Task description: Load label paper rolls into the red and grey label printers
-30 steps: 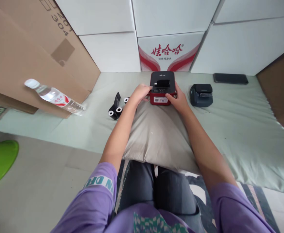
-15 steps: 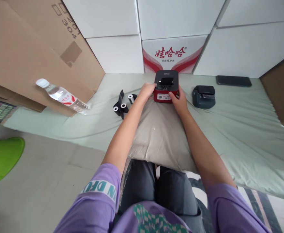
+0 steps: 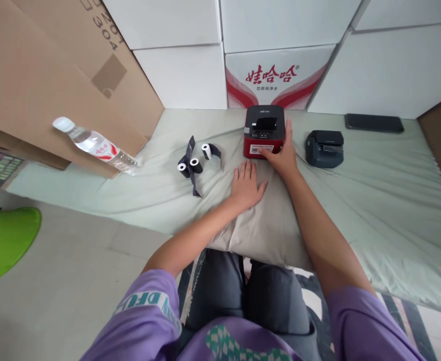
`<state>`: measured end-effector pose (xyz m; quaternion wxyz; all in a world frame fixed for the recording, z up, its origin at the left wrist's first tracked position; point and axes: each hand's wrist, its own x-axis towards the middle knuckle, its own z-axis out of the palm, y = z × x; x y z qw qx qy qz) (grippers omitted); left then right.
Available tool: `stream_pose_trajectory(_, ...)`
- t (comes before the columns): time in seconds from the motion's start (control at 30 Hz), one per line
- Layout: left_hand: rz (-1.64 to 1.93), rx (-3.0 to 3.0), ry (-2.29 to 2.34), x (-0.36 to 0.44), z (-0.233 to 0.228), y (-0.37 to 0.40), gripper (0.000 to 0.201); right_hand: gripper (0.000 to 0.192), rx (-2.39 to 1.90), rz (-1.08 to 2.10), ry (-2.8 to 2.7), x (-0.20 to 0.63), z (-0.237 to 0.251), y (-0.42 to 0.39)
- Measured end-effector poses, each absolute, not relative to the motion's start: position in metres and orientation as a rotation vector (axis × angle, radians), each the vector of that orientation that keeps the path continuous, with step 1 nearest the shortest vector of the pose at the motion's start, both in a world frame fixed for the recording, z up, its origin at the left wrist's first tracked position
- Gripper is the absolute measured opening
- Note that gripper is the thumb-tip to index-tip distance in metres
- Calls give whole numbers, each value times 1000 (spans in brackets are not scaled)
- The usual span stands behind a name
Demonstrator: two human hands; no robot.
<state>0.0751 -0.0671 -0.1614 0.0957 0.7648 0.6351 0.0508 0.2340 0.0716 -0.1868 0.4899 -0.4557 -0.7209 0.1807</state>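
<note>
The small red-and-black boxy label printer (image 3: 264,131) sits on the pale green mattress (image 3: 374,200), just beyond the beige pillow (image 3: 261,220). It looks rigid, smooth-sided and fairly light; its flat sides seem the best hold. The right hand (image 3: 283,154) cups its right side, grip loosely grasping. The left hand (image 3: 246,184) lies flat, released, on the pillow.

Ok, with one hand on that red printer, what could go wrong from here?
1. The red printer sits at the edge of a soft pillow, held only by the right hand; it could tip or slide.
2. The left hand lies flat on the pillow; pressing down may tilt the printer's footing.
3. The paper rolls lie loose with trailing strips beside the left arm; a sweep could scatter them.
</note>
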Motion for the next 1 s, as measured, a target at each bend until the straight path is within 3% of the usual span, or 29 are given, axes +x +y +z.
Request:
stream_pose_trajectory(0.1, 169, 2264, 1844, 72, -160, -73, 84, 123, -1154, 493, -1708, 232, -173, 62)
stream_pose_trajectory(0.37, 196, 2248, 1835, 73, -160, -85, 83, 101, -1247, 432, -1678, 217, -164, 53)
stream_pose_trajectory(0.8, 205, 2238, 1838, 73, -156, -92, 80, 114, -1261, 553, -1632, 216, -159, 117)
stream_pose_trajectory(0.93, 182, 2236, 1839, 73, -155, -94, 81, 118, -1261, 550, -1653, 214, -150, 102)
stream_pose_trajectory(1.0, 171, 2230, 1834, 73, -156, -96, 81, 111, -1303, 467, -1646, 231, -140, 83)
